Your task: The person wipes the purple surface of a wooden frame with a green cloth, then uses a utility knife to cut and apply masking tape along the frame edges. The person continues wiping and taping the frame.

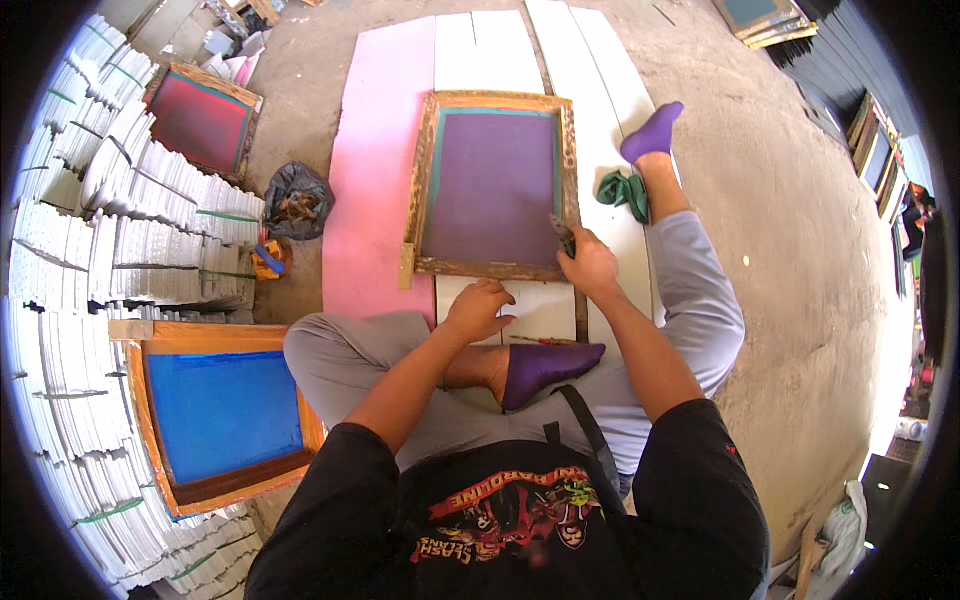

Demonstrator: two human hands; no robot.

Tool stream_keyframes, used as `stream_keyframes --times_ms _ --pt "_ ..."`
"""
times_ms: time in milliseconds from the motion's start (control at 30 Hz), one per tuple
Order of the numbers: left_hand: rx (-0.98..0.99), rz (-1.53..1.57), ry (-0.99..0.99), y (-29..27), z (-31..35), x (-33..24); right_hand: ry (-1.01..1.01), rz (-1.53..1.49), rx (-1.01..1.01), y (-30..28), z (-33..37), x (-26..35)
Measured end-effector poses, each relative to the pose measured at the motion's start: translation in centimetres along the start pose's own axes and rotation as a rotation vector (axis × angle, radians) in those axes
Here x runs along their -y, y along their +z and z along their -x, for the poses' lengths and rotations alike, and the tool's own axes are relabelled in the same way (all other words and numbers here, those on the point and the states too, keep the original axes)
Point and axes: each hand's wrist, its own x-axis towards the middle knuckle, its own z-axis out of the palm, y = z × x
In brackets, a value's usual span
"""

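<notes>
In front of me lies a wooden-framed screen with purple mesh and a teal border inside its worn frame. At its lower right corner, my right hand is closed around a small dark tool with a grey tip, which looks like a pair of pliers. The tip points away from me over the frame's right edge. Just below the frame's near edge, my left hand holds nothing, its thumb and fingers apart. Close to that hand, a thin stick-like tool lies by my foot, partly hidden.
White boards and a pink board lie under the screen. A green cloth rests by my right leg. To the left are a blue screen, a red screen, a black bag and white stacked sheets.
</notes>
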Motion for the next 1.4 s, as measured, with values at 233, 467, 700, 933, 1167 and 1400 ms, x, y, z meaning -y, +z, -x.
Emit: stream_keyframes --times_ms 233,467,700,933,1167,1400 --pt "0.277 -0.136 0.123 1.4 -1.7 -3.6 -0.052 -0.023 0.101 1.3 2.8 0.0" --pt "0.453 -0.004 -0.099 3.1 -1.8 -5.3 -0.163 -0.041 0.266 0.5 3.2 0.4" --pt "0.422 0.179 -0.123 2.4 -2.1 -1.9 -0.253 -0.322 0.501 3.1 2.8 -0.3" --pt "0.216 0.176 -0.307 -8.7 1.9 3.2 -0.049 -0.556 0.899 2.6 1.8 9.4" --pt "-0.345 0.544 -0.541 -17.3 11.6 16.5 -0.058 -0.661 0.815 9.9 -2.4 22.3" --pt "-1.3 0.351 -1.466 -17.9 16.5 27.5 0.046 -0.713 0.828 23.0 -5.3 35.7"
